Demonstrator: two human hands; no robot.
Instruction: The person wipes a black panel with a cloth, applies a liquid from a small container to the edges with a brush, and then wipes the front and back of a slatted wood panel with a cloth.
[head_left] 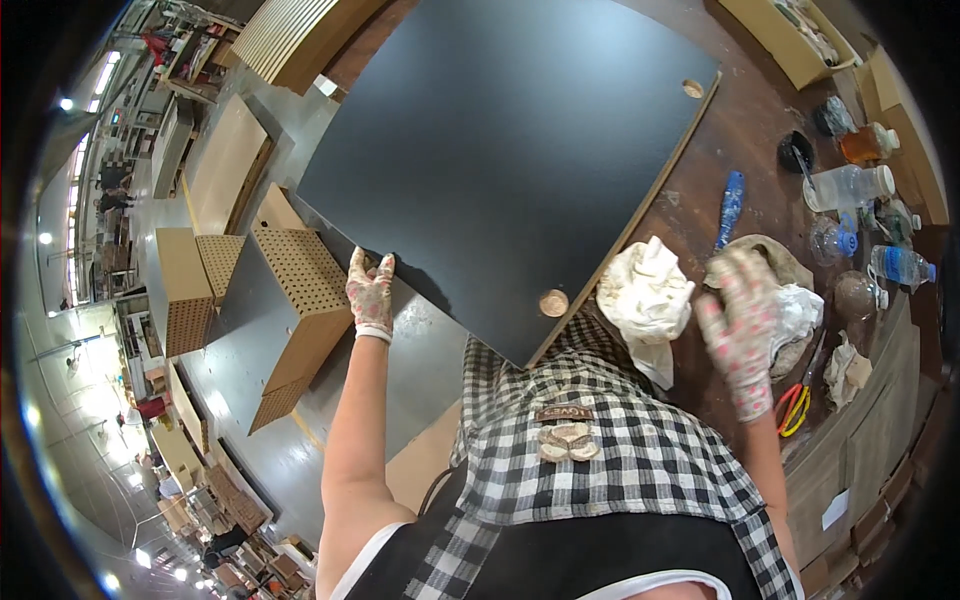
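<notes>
A large dark board (500,150) lies across the brown worktable with one corner against my checked apron. Two round holes (553,303) show near its right edge. My left hand (371,290), in a flower-patterned glove, grips the board's left edge; part of the fingers is hidden at the edge. My right hand (740,315), gloved alike and slightly blurred, hovers over or rests on a bundle of cloths, fingers stretched out and nothing seen in them. Between it and the board sits a crumpled white rag (648,295). A blue-handled tool (731,208) lies just beyond.
Yellow-and-red-handled scissors (795,408) lie right of my right wrist. Several bottles (848,187) and a black cup (795,152) line the table's right side. A cardboard box (790,40) stands at the far right. Stacked perforated panels (300,270) are on the left.
</notes>
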